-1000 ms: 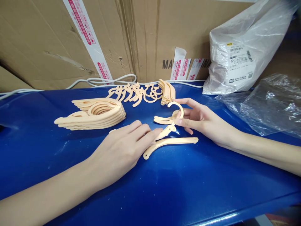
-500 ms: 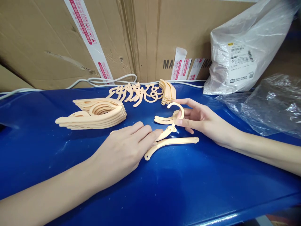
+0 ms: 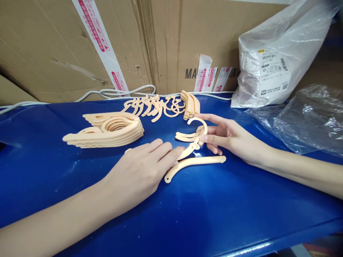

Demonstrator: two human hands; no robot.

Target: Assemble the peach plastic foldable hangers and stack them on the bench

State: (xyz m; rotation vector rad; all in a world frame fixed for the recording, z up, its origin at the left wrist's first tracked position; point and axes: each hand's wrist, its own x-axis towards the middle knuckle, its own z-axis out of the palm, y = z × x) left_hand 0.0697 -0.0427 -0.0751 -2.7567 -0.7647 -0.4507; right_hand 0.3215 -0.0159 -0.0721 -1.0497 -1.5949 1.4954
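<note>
My left hand (image 3: 150, 164) is closed on a cream hanger arm (image 3: 185, 152), covering most of its length. At the arm's right end sits the base of a hanger hook (image 3: 205, 125), pinched between the thumb and fingers of my right hand (image 3: 223, 134). Hook and arm overlap there; whether they are locked together I cannot tell. Just below lies a loose curved hanger arm (image 3: 195, 161) with a hole at its left end. Behind my right fingers rest further hanger arms (image 3: 184, 136), partly hidden.
Folded hangers (image 3: 107, 134) are stacked at left. Loose hooks (image 3: 158, 107) and a pile of hanger arms (image 3: 190, 103) lie at the back. A white cable (image 3: 112, 92) runs before a cardboard box (image 3: 166, 43). A plastic-wrapped package (image 3: 270, 67) and clear film (image 3: 313, 117) occupy the right.
My right hand has brought the hook slightly left and down, so its base now overlaps the end of the held arm. My left hand has stayed nearly still.
</note>
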